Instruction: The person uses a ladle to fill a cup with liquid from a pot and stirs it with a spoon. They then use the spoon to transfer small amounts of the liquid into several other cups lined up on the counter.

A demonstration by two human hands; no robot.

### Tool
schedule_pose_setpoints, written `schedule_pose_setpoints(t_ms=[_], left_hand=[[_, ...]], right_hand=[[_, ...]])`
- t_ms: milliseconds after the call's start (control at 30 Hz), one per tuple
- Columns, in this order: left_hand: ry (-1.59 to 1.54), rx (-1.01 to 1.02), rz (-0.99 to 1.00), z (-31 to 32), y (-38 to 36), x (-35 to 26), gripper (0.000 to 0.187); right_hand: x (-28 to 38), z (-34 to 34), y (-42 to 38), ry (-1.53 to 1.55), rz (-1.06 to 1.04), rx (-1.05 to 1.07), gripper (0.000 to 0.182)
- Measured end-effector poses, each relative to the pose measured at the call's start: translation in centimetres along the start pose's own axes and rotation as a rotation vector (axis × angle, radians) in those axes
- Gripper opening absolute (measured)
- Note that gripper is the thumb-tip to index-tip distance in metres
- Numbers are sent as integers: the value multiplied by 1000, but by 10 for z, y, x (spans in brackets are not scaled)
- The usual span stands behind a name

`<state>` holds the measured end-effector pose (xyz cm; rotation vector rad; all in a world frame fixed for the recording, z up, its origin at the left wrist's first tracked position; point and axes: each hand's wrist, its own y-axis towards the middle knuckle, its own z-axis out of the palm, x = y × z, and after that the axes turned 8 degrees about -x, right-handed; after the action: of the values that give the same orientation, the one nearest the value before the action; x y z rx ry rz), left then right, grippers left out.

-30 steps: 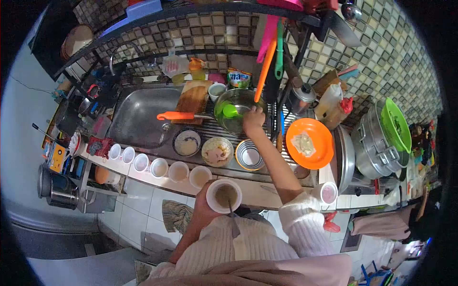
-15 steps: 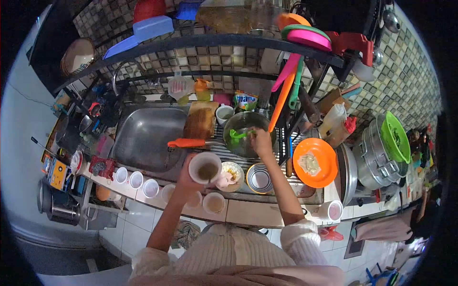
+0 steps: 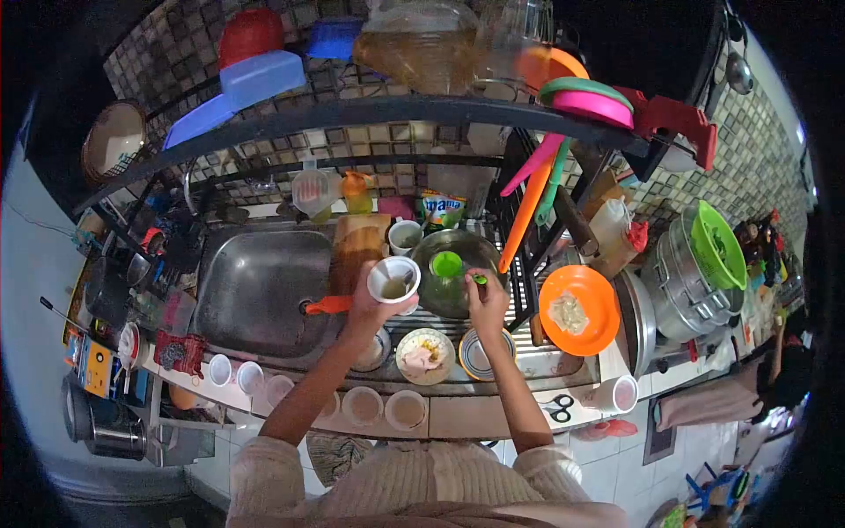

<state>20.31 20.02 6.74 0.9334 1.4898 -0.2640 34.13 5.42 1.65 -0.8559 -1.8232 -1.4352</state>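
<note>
My left hand point(image 3: 368, 308) is wrapped round a white plastic cup point(image 3: 384, 269) with some murky liquid inside. It holds the cup beside the left rim of a metal pot point(image 3: 440, 304), whose orange handle point(image 3: 327, 305) points left. Over the pot, my right hand point(image 3: 487, 302) grips a small green ladle point(image 3: 446, 264) by its handle. The ladle's round bowl lies within the pot's rim, close to the cup. Below the pot, a small plate point(image 3: 409, 374) bears something pink, and a blue-rimmed dish point(image 3: 468, 356) sits partly behind my right forearm.
Several white cups point(image 3: 406, 410) line the counter's front edge. A steel sink point(image 3: 264, 282) is at left, with a wooden cutting board point(image 3: 358, 245) beside it. At right are an orange plate point(image 3: 603, 321), scissors point(image 3: 558, 407) and stacked metal pots point(image 3: 687, 282). A black shelf point(image 3: 370, 114) crosses above.
My left hand has raised the cup from above the small plate up to the pot's left rim. The green ladle has shifted within the pot, its bowl now facing up. The view has shifted slightly.
</note>
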Motion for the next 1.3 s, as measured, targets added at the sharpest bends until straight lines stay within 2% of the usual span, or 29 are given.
schedule_pose_setpoints(t_ms=[33,100,133,167,233,267,367,433,567,633,667,800,900,967,1100,1167,1233,1300], left_hand=[[-4,6,-8,5,-1,1,59],[-201,-23,-174,14,1,2,57],[-129,-53,-80,18,3,17,57],[-131,-53,-79,22,5,25,57],[-251,-6,-220,29,7,33,56],[-253,-5,-222,32,7,35,56],[-214,-72,-213,43,8,39,56],[-223,-126,-193,48,9,41,50],[-180,-172,-247,58,14,45,51],[-163,-191,-211,62,16,51,52],[-169,-188,-202,63,16,54,60],[-31,-207,-230,70,14,52,67],[-8,-210,-138,77,15,60,67],[-18,-215,-136,79,14,57,67],[-15,-182,-61,79,14,51,64],[-53,-180,-10,78,13,53,63],[-120,-148,-21,76,13,48,61],[-111,-150,-25,73,12,45,60]], right_hand=[[1,-3,-3,-9,7,1,8],[5,-6,-5,88,104,-51,8],[8,-8,-5,97,92,-74,8],[12,-11,-4,95,90,-74,8],[32,-20,-3,117,165,-78,8],[33,-24,-2,92,127,-77,8],[34,-29,-2,132,105,-99,8],[40,-34,-1,143,112,-99,9],[56,-42,2,115,85,-120,9],[69,-46,5,135,114,-133,9],[72,-48,6,107,114,-130,10],[90,-44,6,223,78,-171,11],[93,-42,4,144,26,-92,13],[94,-40,3,-4,-304,-52,14],[92,-42,3,7,-450,72,15],[90,-45,1,18,-439,83,16],[84,-49,-1,21,-534,22,17],[77,-52,-10,34,-520,-46,17]])
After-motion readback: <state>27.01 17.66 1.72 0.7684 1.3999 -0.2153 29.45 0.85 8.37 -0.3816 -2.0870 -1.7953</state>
